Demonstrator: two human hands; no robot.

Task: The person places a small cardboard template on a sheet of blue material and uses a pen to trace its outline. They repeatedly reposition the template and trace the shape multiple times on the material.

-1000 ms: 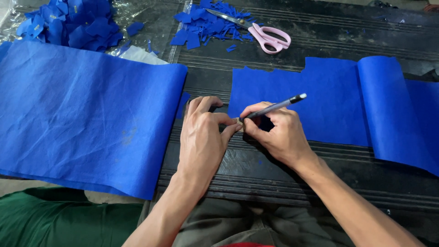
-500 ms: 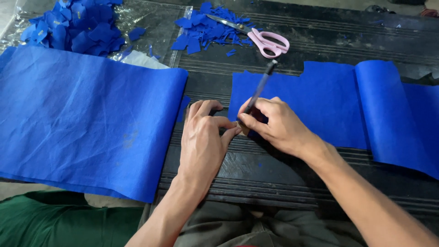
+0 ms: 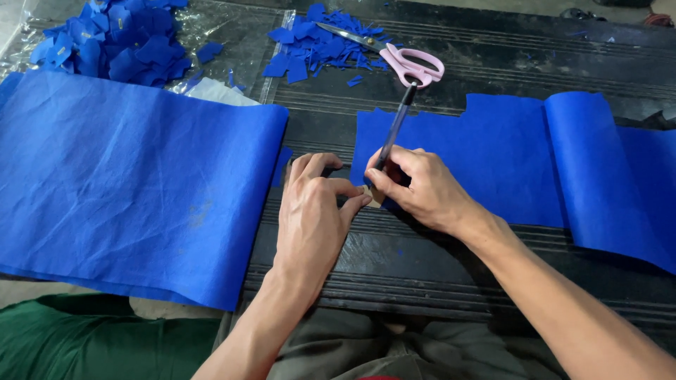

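Pen (image 3: 396,127): thin, dark, smooth barrel, tilted with its top toward the table's far edge and its tip down among the right fingers, near the table's middle.
Right hand (image 3: 415,186): fingers were clenched round the pen's lower end, the hand resting on the near-left corner of the right cloth.
Left hand (image 3: 313,211): curled, knuckles up, fingertips pressing a small pale piece (image 3: 366,191) against the right thumb; most of that piece was hidden, so its shape could not be told.
Right cloth (image 3: 493,155): matte blue sheet with a notched, stepped far edge, its right part folded over in a soft roll toward the table's right edge.
Left cloth (image 3: 134,183): broad blue sheet, faintly creased, hanging over the table's near-left edge.
Table (image 3: 422,267): dark, worn surface with raised ribs running left to right.
Scissors (image 3: 394,56): steel blades, glossy pink loop handles, lying by the far edge.
Scraps (image 3: 310,46): small angular blue cuttings under the blades.
Heap (image 3: 113,42): bigger pile of blue cuttings on crinkled clear plastic at the far-left corner.
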